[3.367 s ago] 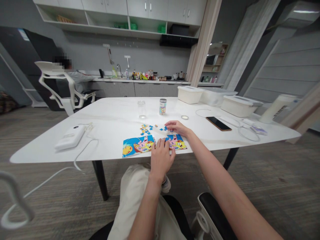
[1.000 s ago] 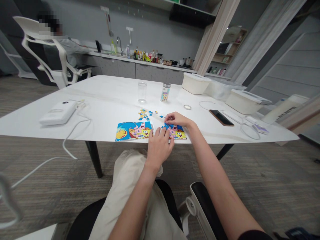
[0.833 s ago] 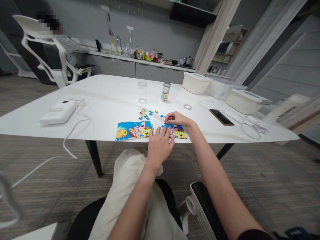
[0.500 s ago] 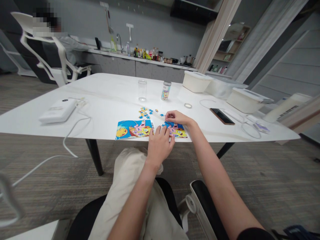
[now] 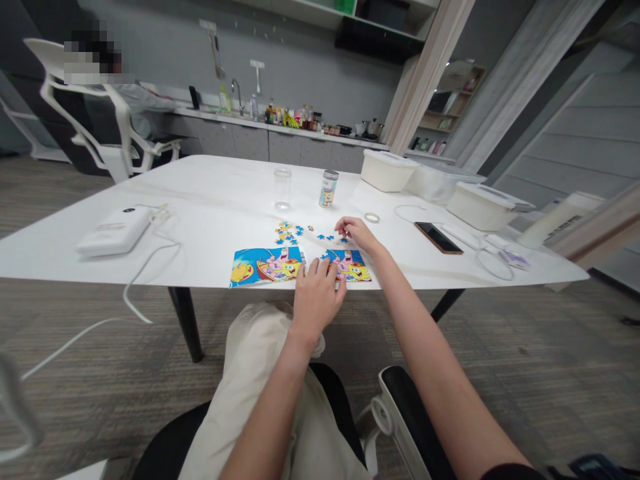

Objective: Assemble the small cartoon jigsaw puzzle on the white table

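My left hand (image 5: 318, 293) lies flat with its fingers spread at the table's front edge. Its fingertips touch the lower left of a partly assembled jigsaw puzzle (image 5: 354, 261) and lie beside the right edge of a printed picture card (image 5: 265, 265) showing the same cartoon figures in a boat. My right hand (image 5: 357, 233) is just beyond the puzzle, fingers curled together. Whatever they may hold is hidden. A blue puzzle piece (image 5: 344, 240) is right below those fingers. Loose puzzle pieces (image 5: 286, 233) lie scattered behind the card, with a few blue ones nearer the right hand.
A clear jar (image 5: 283, 190) and a printed can (image 5: 329, 189) stand farther back. Rightward are a ring-shaped lid (image 5: 371, 217), a phone (image 5: 439, 238), cables and lidded boxes (image 5: 387, 171). A white device (image 5: 115, 231) with a cord lies left. A person sits beyond the table.
My right hand has moved away from the puzzle's top edge, slightly back and right, uncovering blue pieces. My left hand stays in place. The view has tilted up slightly.
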The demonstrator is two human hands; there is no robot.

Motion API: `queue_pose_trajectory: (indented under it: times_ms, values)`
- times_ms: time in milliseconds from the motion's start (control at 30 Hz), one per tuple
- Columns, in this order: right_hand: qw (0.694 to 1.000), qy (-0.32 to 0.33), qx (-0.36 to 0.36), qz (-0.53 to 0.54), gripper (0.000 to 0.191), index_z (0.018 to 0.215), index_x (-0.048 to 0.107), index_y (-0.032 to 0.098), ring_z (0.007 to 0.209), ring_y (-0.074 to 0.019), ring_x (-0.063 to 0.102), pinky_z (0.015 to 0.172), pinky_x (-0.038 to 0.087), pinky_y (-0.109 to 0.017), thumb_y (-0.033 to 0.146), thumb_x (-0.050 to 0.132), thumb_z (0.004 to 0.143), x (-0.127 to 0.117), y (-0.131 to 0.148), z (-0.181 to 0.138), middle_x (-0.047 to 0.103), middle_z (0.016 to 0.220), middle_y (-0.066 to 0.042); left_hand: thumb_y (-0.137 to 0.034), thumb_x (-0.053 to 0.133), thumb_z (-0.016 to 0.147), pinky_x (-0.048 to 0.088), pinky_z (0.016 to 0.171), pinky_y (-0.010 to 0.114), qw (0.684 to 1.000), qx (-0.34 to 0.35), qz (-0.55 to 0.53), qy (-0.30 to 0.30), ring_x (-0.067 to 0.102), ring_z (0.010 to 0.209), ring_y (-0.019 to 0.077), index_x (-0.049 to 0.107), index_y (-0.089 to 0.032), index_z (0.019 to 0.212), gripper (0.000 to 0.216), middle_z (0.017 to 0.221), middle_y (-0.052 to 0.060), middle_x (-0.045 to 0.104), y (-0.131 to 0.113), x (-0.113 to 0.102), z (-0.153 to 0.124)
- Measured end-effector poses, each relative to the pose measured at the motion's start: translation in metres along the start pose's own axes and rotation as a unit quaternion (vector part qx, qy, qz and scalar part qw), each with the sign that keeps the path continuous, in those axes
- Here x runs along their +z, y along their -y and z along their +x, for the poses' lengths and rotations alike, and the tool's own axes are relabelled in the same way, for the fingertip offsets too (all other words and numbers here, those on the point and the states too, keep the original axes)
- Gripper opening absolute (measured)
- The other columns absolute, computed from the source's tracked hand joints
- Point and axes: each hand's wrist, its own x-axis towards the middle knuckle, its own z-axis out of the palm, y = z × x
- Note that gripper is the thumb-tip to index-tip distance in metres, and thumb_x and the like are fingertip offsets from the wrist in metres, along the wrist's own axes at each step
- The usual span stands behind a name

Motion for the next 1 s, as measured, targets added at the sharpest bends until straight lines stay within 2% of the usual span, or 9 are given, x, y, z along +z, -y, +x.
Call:
queue_pose_trajectory:
  times_ms: [100,333,467,633,800,933,1000]
  values:
    - [0.997,-0.045,0.006,-0.064,0.026,0.074,0.065,0.017,0.064,-0.0146,0.051,0.067,0.041,-0.027,0.012,0.042,0.063,-0.001,-0.007,0.001,0.059,0.068,-0.002,-0.034,0.039,0.098,0.035,0.107,0.049,1.0,0.0,0.002,-0.006,0.053,0.123,0.0271,0.061,-0.021,0.12,0.033,0.131,0.008,0.062,0.0,0.001,0.0]
    - [0.975,-0.045,-0.014,-0.219,0.028,0.079,0.073,0.016,0.077,-0.016,0.053,0.08,0.044,-0.029,0.008,0.048,0.07,0.003,-0.012,-0.002,0.061,0.088,-0.006,-0.034,0.039,0.098,0.036,0.107,0.05,1.0,0.0,-0.002,-0.021,0.054,0.122,0.0273,0.06,-0.02,0.124,0.036,0.135,0.009,0.06,0.001,0.001,-0.001]
    - [0.968,-0.075,0.013,-0.238,0.029,0.081,0.074,0.017,0.082,-0.0166,0.056,0.084,0.046,-0.029,0.005,0.049,0.071,0.001,-0.012,-0.003,0.063,0.09,-0.006,-0.034,0.041,0.097,0.038,0.107,0.048,0.999,-0.008,0.003,-0.031,0.054,0.122,0.0278,0.059,-0.017,0.124,0.037,0.135,0.014,0.059,0.0,0.002,0.0]
    - [0.956,-0.106,0.107,-0.252,0.027,0.082,0.075,0.016,0.084,-0.0174,0.061,0.084,0.047,-0.027,0.006,0.051,0.073,-0.002,-0.008,-0.005,0.07,0.088,-0.006,-0.033,0.05,0.093,0.044,0.102,0.044,0.996,-0.055,0.017,-0.061,0.053,0.123,0.0313,0.06,-0.01,0.118,0.036,0.132,0.02,0.057,0.005,-0.001,0.0]
    - [0.957,-0.104,0.101,-0.251,0.03,0.082,0.076,0.015,0.089,-0.0191,0.064,0.086,0.047,-0.027,0.004,0.049,0.074,-0.003,-0.008,-0.004,0.072,0.092,-0.008,-0.027,0.05,0.09,0.049,0.092,0.046,0.994,-0.087,0.042,-0.059,0.061,0.105,0.0315,0.062,-0.01,0.102,0.023,0.115,0.02,0.064,0.021,-0.008,-0.001]
    - [0.96,-0.089,0.066,-0.256,0.026,0.086,0.077,0.016,0.085,-0.0179,0.061,0.085,0.047,-0.029,0.008,0.054,0.078,-0.002,-0.012,-0.003,0.069,0.095,-0.008,-0.022,0.05,0.09,0.044,0.102,0.048,0.994,-0.034,0.005,-0.107,0.059,0.112,0.0303,0.061,-0.01,0.106,0.023,0.117,0.019,0.065,0.026,-0.005,-0.003]
    - [0.965,-0.056,0.032,-0.255,0.021,0.09,0.077,0.017,0.081,-0.0159,0.059,0.082,0.046,-0.029,0.013,0.06,0.08,-0.001,-0.013,-0.002,0.066,0.095,-0.007,-0.019,0.049,0.089,0.044,0.103,0.045,0.994,0.011,-0.024,-0.106,0.06,0.112,0.0275,0.061,-0.011,0.109,0.024,0.119,0.016,0.066,0.024,-0.002,-0.004]
